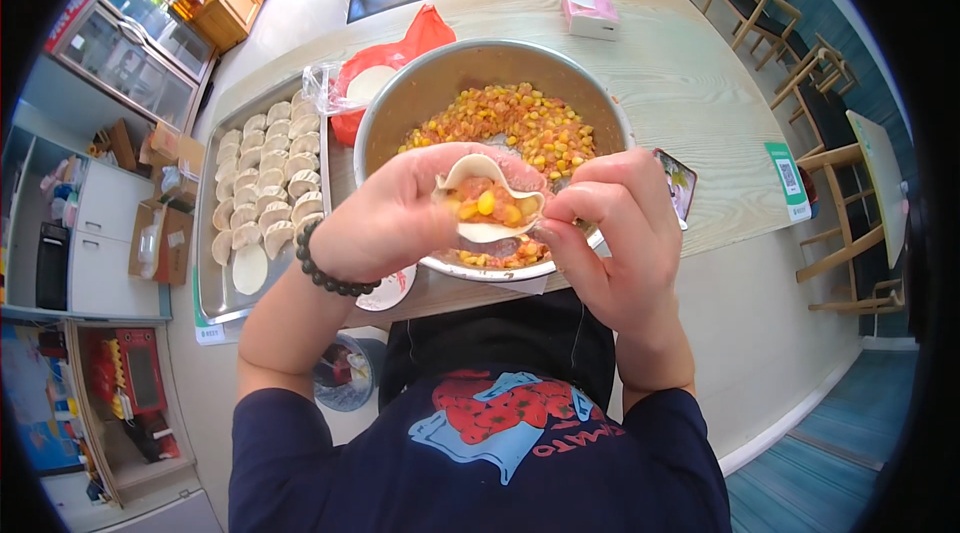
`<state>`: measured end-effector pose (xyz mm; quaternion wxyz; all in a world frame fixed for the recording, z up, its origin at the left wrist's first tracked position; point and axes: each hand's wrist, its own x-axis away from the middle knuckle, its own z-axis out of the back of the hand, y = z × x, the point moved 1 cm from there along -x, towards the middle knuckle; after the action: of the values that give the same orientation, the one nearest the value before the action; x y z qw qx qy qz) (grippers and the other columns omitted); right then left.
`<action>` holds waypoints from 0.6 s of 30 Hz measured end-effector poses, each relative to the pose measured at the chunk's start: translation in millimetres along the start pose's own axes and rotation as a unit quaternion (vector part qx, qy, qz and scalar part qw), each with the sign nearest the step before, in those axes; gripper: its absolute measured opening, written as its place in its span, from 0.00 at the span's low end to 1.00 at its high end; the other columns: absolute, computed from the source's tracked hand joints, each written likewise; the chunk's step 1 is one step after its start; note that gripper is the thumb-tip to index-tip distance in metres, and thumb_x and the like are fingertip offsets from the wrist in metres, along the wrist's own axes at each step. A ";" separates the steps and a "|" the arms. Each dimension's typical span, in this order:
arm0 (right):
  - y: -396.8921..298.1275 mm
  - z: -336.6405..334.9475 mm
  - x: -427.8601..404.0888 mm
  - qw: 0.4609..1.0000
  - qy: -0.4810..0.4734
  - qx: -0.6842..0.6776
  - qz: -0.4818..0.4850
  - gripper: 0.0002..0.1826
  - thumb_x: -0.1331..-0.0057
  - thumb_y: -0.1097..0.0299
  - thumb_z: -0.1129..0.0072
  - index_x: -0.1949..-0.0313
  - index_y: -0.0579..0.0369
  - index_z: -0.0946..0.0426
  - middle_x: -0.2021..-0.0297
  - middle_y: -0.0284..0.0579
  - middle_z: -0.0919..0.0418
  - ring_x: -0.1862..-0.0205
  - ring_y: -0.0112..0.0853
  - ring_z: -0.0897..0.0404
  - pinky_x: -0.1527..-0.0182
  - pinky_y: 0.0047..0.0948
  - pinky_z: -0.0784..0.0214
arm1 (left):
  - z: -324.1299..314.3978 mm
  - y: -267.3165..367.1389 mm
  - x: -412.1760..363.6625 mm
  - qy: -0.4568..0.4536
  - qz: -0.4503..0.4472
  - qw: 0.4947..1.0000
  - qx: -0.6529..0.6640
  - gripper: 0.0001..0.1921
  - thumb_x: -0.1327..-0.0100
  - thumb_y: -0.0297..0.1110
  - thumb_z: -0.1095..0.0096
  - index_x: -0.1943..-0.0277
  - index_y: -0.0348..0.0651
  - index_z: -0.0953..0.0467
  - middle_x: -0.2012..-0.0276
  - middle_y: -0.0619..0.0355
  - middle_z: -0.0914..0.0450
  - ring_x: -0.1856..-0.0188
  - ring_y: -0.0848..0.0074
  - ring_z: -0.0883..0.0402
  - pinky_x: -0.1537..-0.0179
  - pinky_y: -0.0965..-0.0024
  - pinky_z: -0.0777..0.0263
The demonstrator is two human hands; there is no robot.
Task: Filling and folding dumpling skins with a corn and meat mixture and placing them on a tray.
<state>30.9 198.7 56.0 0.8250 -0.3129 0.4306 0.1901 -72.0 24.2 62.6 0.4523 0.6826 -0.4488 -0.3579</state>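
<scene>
A round dumpling wrapper [486, 231] filled with meat and corn kernels is held above a large steel bowl [491, 45]. My left hand [405, 195] cradles the wrapper from the left, with its fingers behind it. The fingertips of my right hand [619, 233] pinch the wrapper's right edge; its middle is uncovered, and the filling shows. Corn and meat filling [525, 124] lies in the bowl. To the left, a metal tray [325, 165] holds rows of folded dumplings [274, 182] and one flat wrapper [250, 269] near its front end.
A red plastic bag [431, 30] with pale round wrappers [371, 82] lies between tray and bowl. A pink tissue box [591, 15] stands at the back. A phone [679, 184] lies right of the bowl, and a small plate [390, 293] sits partly under my left wrist.
</scene>
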 end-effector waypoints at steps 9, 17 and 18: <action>-1.5 -0.1 -0.6 0.999 -0.014 0.016 0.034 0.16 0.58 0.73 0.29 0.69 0.51 0.25 0.71 0.36 0.27 0.69 0.33 0.29 0.67 0.30 0.40 | -2.0 8.5 2.1 0.060 0.078 0.995 0.010 0.21 0.40 0.33 0.41 0.46 0.28 0.28 0.50 0.46 0.23 0.49 0.70 0.22 0.46 0.68 0.29; -3.0 -0.2 0.1 0.999 -0.035 -0.017 0.008 0.15 0.58 0.74 0.29 0.69 0.52 0.25 0.71 0.38 0.27 0.68 0.34 0.28 0.68 0.32 0.39 | -2.4 11.8 2.2 0.032 0.080 0.995 -0.058 0.17 0.37 0.30 0.42 0.47 0.33 0.25 0.53 0.56 0.20 0.51 0.80 0.24 0.47 0.76 0.32; -2.4 -0.4 0.9 0.999 -0.034 -0.010 0.014 0.15 0.58 0.75 0.30 0.69 0.52 0.25 0.71 0.38 0.27 0.68 0.34 0.28 0.68 0.31 0.39 | -2.9 12.3 1.4 0.036 0.086 0.993 -0.069 0.16 0.37 0.30 0.42 0.48 0.33 0.25 0.54 0.56 0.20 0.51 0.81 0.24 0.47 0.76 0.32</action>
<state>32.5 196.7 55.9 0.8329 -0.3086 0.4050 0.2169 -72.5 21.4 74.9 0.5428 0.6212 -0.4637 -0.3233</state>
